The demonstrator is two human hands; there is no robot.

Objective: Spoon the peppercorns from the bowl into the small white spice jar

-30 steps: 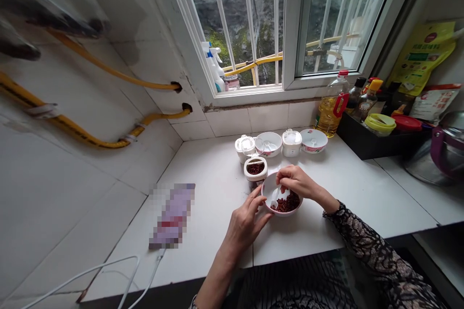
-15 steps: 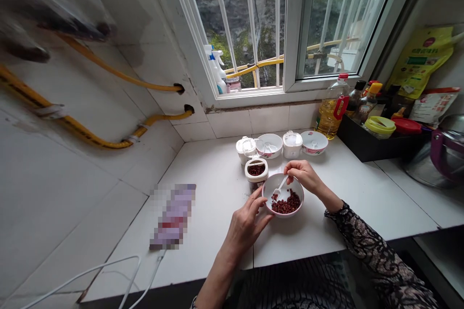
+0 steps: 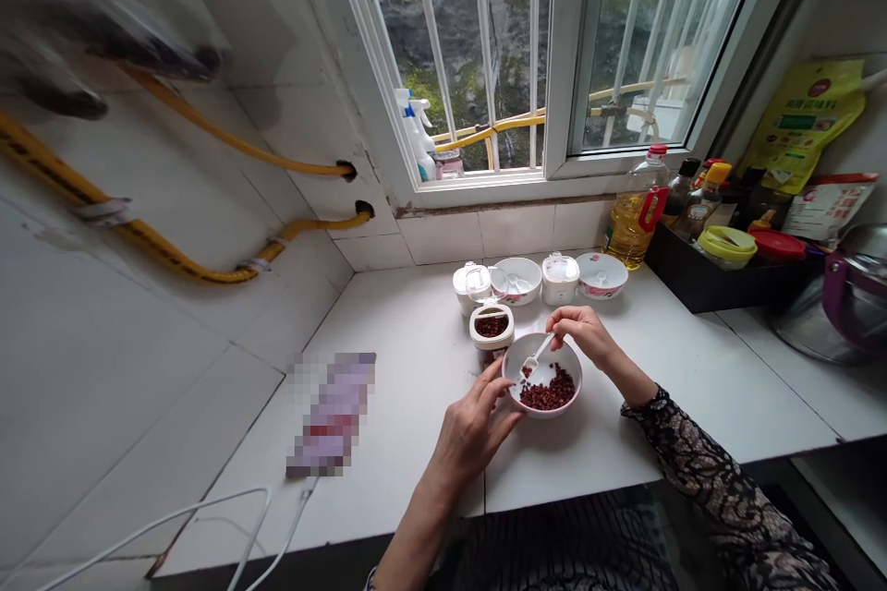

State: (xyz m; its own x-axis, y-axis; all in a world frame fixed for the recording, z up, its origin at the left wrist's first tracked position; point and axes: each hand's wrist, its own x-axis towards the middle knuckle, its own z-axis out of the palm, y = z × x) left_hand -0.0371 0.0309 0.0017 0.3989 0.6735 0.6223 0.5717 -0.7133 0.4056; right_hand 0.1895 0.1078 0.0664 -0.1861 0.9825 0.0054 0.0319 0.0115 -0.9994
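A white bowl with a pink rim [image 3: 579, 388] stands on the counter in front of me. Dark red grains that look like Sichuan peppercorns [image 3: 551, 392] lie along its near side. My left hand [image 3: 471, 420] grips the bowl's left edge between thumb and fingers. Pinched in my right hand [image 3: 580, 334] is a small white spoon [image 3: 532, 361], tilted down into the bowl with a few grains on its scoop. Just behind the bowl, an open seasoning jar [image 3: 492, 325] with its clear lid raised holds more dark red grains.
Behind stand two white lidded jars [image 3: 560, 281] [image 3: 471, 288] and two flowered bowls [image 3: 516, 281] [image 3: 601, 275] with spoons inside. An oil bottle [image 3: 634, 217] and a black box [image 3: 721, 284] of condiments are at the right. A blurred-out purple object [image 3: 333, 416] with a white cable lies left.
The spoon's scoop has shifted very slightly within the bowl, and fewer grains show around it. Both hands keep their grips. The view has tilted a little.
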